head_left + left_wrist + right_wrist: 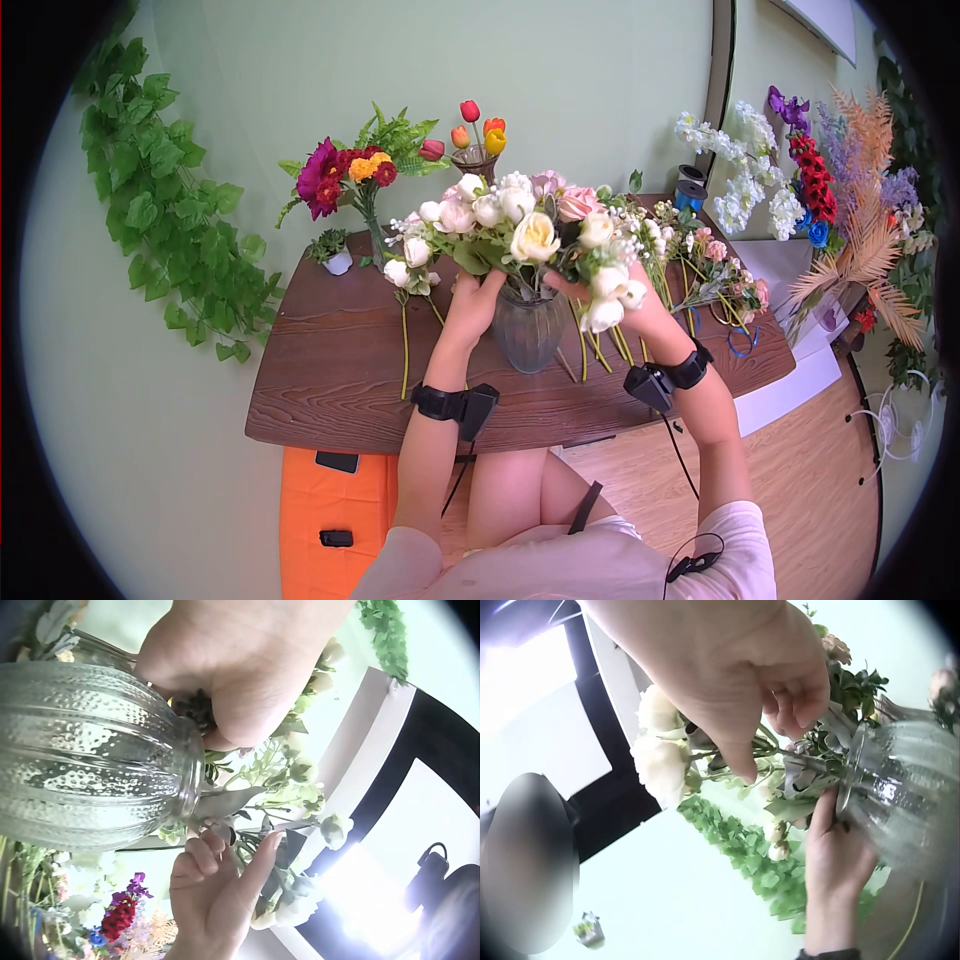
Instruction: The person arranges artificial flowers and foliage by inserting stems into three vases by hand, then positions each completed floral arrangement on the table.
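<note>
A ribbed clear glass vase (530, 332) stands upright near the table's front edge. White, cream and pink artificial flowers (535, 237) fill its mouth, with green leaves and stems below the blooms. My left hand (474, 305) is at the left of the vase's neck, holding the flower stems and leaves right at the rim, its fingers partly hidden. On the other side my right hand (640, 305) reaches among the white blooms. In the right wrist view, its thumb and loosely bent fingers (799, 705) stand apart with thin stems (787, 752) passing between them.
Loose flower stems (405, 350) lie on the dark wooden table (330, 385) on both sides of the vase. Behind are a vase of tulips (475, 160), a purple and orange bouquet (345, 180), a small potted plant (337, 260) and spools (690, 190). Pink flowers (735, 280) lie at the right.
</note>
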A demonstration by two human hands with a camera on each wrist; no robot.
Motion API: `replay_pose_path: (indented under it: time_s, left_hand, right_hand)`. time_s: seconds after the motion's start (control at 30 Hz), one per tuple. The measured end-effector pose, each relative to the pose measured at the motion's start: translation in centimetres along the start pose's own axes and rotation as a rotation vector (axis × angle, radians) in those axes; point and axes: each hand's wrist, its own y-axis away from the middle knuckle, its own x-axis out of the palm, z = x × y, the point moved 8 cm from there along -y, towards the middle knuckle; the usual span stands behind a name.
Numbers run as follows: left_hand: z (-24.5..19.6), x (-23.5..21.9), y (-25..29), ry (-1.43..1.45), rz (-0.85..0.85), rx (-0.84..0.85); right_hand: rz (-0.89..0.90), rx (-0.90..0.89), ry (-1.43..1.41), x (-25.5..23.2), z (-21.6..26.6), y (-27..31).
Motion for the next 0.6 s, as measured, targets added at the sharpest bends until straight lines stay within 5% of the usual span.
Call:
replay_pose_path:
  time_s: [0.03, 0.1, 0.17, 0.23, 0.3, 0.5, 0.6]
  left_hand:
    - [0.2, 0.0, 0.0, 0.000, 0.001, 0.000]
    - [-0.3, -0.3, 0.0, -0.024, -0.031, 0.121]
    - [-0.4, 0.0, 0.3, 0.070, 0.027, 0.132]
    - [-0.8, 0.5, 0.6, 0.162, 0.087, 0.142]
    - [-2.0, 1.3, 1.2, 0.085, 0.128, 0.246]
    - [-3.7, 3.5, 1.3, -0.197, 0.231, 0.208]
    - [-4.1, 3.5, 1.5, -0.293, 0.220, 0.262]
  right_hand:
    - [-0.001, 0.000, 0.000, 0.3, 0.5, 0.0]
    - [-0.058, 0.007, 0.620, 0.4, 1.8, -0.1]
    - [-0.072, 0.152, 0.452, -0.2, -0.5, 0.0]
    - [-0.006, -0.107, 0.406, 0.4, -0.7, -0.3]
    - [-0.101, -0.146, 0.305, -0.2, -2.0, -0.4]
    - [-0.011, -0.121, 0.777, 1.3, -2.8, -1.2]
    - [-0.001, -0.121, 0.743, 1.6, -2.5, -1.1]
